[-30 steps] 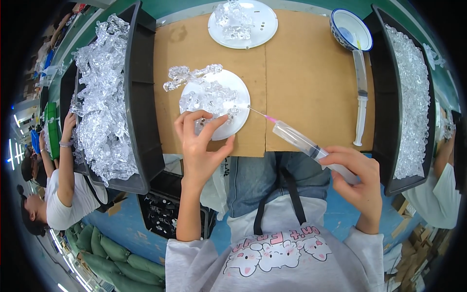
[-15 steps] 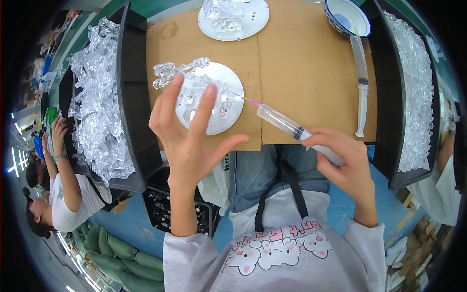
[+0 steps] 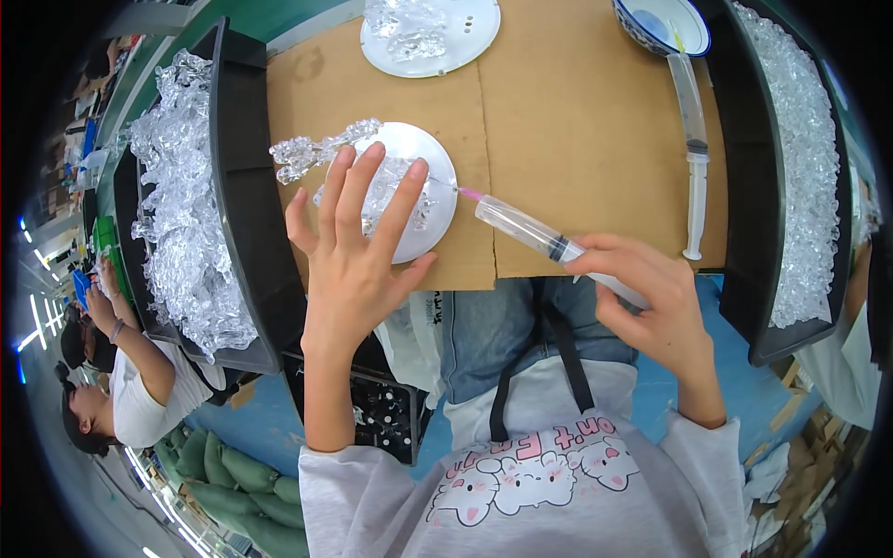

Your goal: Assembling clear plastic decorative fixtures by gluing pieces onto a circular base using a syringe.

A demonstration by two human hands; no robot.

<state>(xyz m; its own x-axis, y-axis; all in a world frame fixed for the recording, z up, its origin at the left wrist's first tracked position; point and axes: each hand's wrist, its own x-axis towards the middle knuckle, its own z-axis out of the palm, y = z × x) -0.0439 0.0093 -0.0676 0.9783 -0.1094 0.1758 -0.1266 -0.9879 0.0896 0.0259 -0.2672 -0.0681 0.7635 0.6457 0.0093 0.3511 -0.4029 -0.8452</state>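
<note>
On the near left of the cardboard (image 3: 586, 139), a round white plate (image 3: 446, 209) carries a cluster of clear plastic pieces (image 3: 421, 213), partly screened by the left hand (image 3: 349, 270). Its fingers are spread well apart above them, clamped on nothing; whether a fingertip touches a piece, I can't tell. And look right: the right hand (image 3: 656, 293) has its fingers closed around a syringe (image 3: 516, 223), the pink needle hub (image 3: 472, 193) at the plate's rim, the needle too fine to follow. This looks like the lining-up step, with the next move calling for a steady needle and one piece pinned by the left fingers. Just off the plate's upper left lies a knobbly clear strand (image 3: 302, 156). Farther out, a second white plate (image 3: 474, 51), a blue-and-white bowl (image 3: 642, 33) and a spare syringe (image 3: 698, 186), all flanked by the left black bin (image 3: 256, 186) and right black bin (image 3: 744, 186).
</note>
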